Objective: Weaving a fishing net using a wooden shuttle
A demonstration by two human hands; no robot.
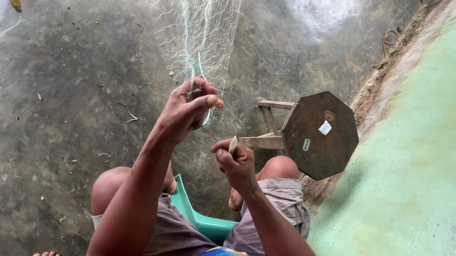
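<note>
The left hand [188, 107] was raised and pinched a gathered part of the pale fishing net [208, 24], which hung stretched away toward the far side over the concrete floor [61, 99]; the right hand [236, 160], nearer, was clenched around a slim pale netting needle [232, 144]; a wooden stool [317, 134] lay tipped at right.

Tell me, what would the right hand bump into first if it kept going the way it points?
Probably the fishing net. The right hand, holding a small pale tool, points up toward the mesh pinched by the left hand. Depth is unclear.
</note>
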